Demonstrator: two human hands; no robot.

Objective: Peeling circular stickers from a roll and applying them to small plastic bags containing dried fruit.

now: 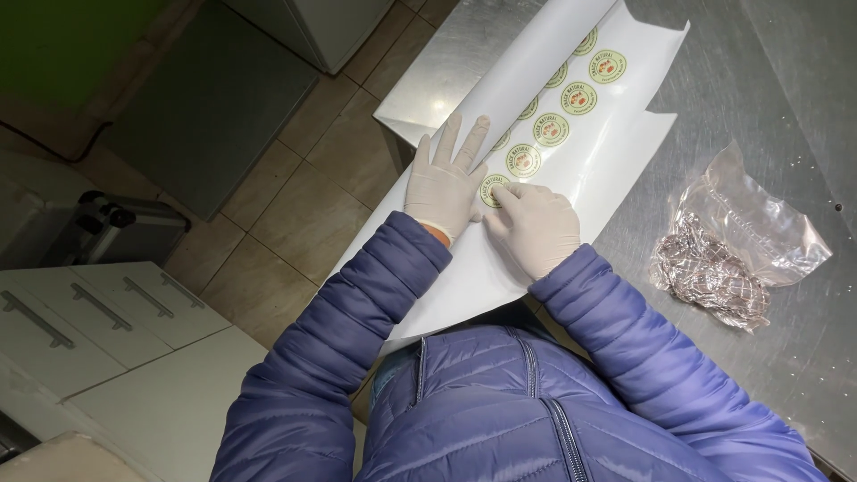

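Gloved fingers (502,198) on round sticker (494,190)

- Round labels (551,130), green-rimmed w/ cream centre, in a row on white backing sheet (464,277), upper centre.
- Clear plastic bag (741,236) w/ foil-wrapped pcs, right of frame.

Single head-worn view, looking steeply down (nearly overhead), close above the steel table (759,116)
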